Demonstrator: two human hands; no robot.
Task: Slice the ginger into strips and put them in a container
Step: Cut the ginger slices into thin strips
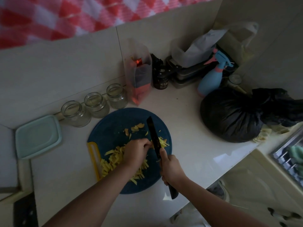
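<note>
A round dark blue cutting board (113,125) with a yellow handle lies on the white counter. A heap of yellow ginger strips (113,161) covers its near left part, and a few ginger pieces (136,127) lie toward the far side. My left hand (136,152) presses down on ginger beside the blade, fingers curled. My right hand (171,170) grips the handle of a black knife (153,136), whose blade stands on the board just right of my left fingers. More cut strips (164,142) lie right of the blade. A pale green lidded container (38,136) sits left of the board.
Three glass jars (96,104) line the wall behind the board. A clear bag with red contents (139,76), a dark bottle (160,76), a blue spray bottle (211,79) and a tied black bag (232,117) crowd the far right. The counter edge runs along the right.
</note>
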